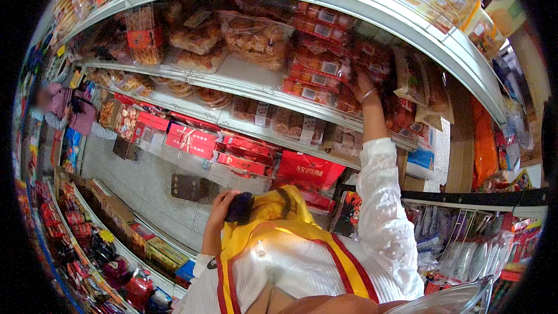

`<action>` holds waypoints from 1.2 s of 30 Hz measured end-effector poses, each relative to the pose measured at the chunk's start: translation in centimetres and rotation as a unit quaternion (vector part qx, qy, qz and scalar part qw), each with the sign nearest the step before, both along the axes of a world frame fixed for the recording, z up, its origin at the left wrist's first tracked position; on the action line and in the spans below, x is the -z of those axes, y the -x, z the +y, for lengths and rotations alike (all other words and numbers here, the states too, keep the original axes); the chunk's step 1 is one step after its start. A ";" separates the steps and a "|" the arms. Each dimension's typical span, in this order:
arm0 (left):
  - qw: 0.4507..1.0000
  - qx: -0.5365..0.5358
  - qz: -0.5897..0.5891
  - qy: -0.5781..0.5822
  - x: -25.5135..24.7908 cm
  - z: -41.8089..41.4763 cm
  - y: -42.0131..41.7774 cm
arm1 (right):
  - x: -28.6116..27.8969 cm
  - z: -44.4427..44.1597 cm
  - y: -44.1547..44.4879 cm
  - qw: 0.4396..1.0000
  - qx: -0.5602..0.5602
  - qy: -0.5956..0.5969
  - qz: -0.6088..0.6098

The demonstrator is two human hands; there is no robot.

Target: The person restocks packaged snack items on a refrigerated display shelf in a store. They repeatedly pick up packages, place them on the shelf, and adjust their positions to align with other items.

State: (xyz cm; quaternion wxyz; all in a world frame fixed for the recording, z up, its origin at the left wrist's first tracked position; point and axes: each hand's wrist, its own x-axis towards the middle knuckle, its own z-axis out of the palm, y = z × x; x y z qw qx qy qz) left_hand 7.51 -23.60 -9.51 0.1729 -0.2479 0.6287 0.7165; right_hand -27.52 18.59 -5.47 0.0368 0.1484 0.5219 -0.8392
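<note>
My right hand (362, 83) reaches onto the upper shelf and touches the red packaged goods (375, 61). Its fingertips are partly lost among the packs, so whether it grips one is unclear. Stacks of similar red clear-wrapped packs (320, 67) with white labels stand just left of it. Paper-like bags (412, 80) hang or stand to its right. Down by my waist, my left hand (219, 209) is curled around a dark bundle, perhaps cloth (239, 207). That bundle rests against the yellow apron (279, 205) with red-edged straps that I wear.
Bagged pastries (259, 39) share the upper shelf (244, 72). Lower down are round biscuits in trays (290, 122) and red gift boxes (192, 139). A dark box (187, 186) sits on the tiled floor (144, 179). Another person (69, 107) is in the aisle at left.
</note>
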 end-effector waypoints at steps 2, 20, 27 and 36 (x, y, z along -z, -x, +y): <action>1.000 -0.007 -0.005 -0.014 1.6 -0.6 -0.4 | -0.5 -0.2 -1.2 1.000 -0.010 -0.025 -0.006; 0.999 -0.002 -0.015 -0.040 2.0 -9.2 6.8 | -6.4 -0.9 2.3 0.707 0.001 -0.702 0.089; 0.998 -0.031 -0.041 -0.029 2.2 -8.8 5.0 | -13.0 -7.7 7.8 0.786 0.116 -0.564 0.226; 0.999 -0.023 -0.007 -0.028 3.5 -7.6 2.7 | -7.6 4.6 17.7 0.482 0.212 -0.823 0.215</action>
